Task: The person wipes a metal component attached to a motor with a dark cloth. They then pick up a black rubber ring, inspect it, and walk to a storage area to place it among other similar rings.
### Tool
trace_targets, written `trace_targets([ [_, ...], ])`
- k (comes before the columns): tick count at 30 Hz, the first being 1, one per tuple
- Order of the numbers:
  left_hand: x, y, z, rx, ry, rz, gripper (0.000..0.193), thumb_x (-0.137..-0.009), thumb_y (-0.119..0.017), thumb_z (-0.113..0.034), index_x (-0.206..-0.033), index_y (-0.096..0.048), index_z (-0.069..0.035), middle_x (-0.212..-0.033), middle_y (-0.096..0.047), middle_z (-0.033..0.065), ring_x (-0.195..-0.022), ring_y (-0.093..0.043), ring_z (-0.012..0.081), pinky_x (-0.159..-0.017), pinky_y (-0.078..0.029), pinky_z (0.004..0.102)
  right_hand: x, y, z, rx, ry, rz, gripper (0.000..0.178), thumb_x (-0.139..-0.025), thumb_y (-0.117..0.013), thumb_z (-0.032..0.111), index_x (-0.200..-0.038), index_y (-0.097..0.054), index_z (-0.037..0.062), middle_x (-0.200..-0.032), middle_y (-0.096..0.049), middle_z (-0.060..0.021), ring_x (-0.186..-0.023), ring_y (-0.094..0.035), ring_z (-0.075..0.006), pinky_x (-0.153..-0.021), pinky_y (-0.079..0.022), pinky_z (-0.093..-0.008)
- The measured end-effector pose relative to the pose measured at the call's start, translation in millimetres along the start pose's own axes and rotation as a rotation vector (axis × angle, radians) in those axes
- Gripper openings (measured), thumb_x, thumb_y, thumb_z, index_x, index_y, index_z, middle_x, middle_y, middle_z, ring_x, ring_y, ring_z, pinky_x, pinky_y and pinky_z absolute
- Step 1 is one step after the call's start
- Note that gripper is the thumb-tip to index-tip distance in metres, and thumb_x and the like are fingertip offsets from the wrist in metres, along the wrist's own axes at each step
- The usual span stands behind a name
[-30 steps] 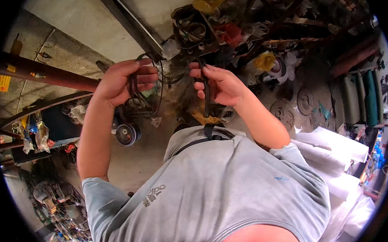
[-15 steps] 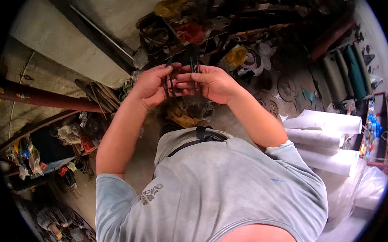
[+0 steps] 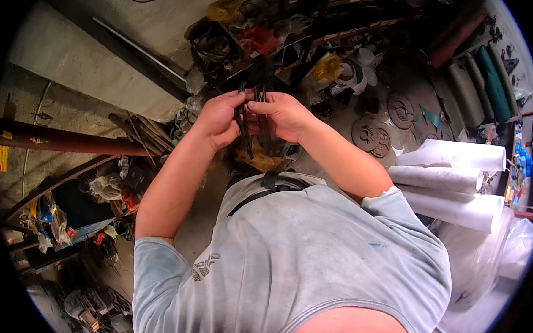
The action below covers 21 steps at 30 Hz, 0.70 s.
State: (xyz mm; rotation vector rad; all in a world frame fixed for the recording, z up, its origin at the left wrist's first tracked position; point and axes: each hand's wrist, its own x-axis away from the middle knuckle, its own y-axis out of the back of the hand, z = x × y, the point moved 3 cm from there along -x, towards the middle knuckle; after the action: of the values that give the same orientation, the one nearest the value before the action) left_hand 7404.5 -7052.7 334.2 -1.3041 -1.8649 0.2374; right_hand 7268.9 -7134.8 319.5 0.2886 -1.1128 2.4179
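Both hands are raised in front of my body, close together at chest height. My left hand [image 3: 220,118] pinches several thin black strips [image 3: 245,126] between thumb and fingers; they hang down past the palm. In my right hand [image 3: 283,113] is a second group of dark strips [image 3: 263,128], with the thumb pressed over them. The two groups run side by side with a narrow gap between. Whether they are bands, loops or cords I cannot make out, as they are dark and partly behind my fingers.
White rolls [image 3: 450,155] lie at my right, with green and grey rolls [image 3: 492,88] beyond. Round patterned discs [image 3: 371,135] rest on the floor. A cluttered shelf [image 3: 96,224] and a reddish pipe [image 3: 69,139] are at my left; bags and scraps fill the far side.
My hands have come closer together, and the two groups of black strips now sit nearer each other. My right-hand fingers, spread behind the strips before, are more closed. The view has shifted slightly.
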Motion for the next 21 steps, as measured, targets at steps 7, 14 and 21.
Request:
trace_targets([
  [7,14,29,1,0.047,0.008,0.022,0.029,-0.111,-0.041,-0.021,-0.127,-0.055,-0.001,-0.114,-0.066,0.0136,-0.096,-0.067,0.0283,-0.084,-0.059,0.0516,-10,-12,-3,-0.082,-0.062,0.01,0.014,-0.103,-0.06,0.011,-0.113,-0.064,0.0022,-0.1,-0.069,-0.006,-0.085,-0.068,-0.0187,-0.075,-0.059,-0.0382],
  [14,47,81,-9,0.144,-0.074,-0.112,0.038,-0.112,-0.038,-0.022,-0.144,-0.048,-0.005,-0.131,-0.065,0.0162,-0.11,-0.07,0.0285,-0.089,-0.061,0.0512,2,-18,47,0.1,-0.087,-0.033,0.02,-0.107,-0.053,0.017,-0.121,-0.058,0.0044,-0.095,-0.062,-0.0034,-0.081,-0.06,-0.0173,-0.076,-0.052,-0.0366],
  [21,60,139,15,0.241,-0.103,-0.292,0.034,-0.111,-0.04,-0.023,-0.136,-0.059,-0.008,-0.112,-0.071,0.0028,-0.086,-0.068,0.0121,-0.068,-0.06,0.0287,26,-25,91,0.079,-0.085,0.009,0.027,-0.109,-0.049,0.022,-0.128,-0.057,0.0039,-0.088,-0.059,-0.0004,-0.074,-0.054,-0.0136,-0.07,-0.049,-0.0345],
])
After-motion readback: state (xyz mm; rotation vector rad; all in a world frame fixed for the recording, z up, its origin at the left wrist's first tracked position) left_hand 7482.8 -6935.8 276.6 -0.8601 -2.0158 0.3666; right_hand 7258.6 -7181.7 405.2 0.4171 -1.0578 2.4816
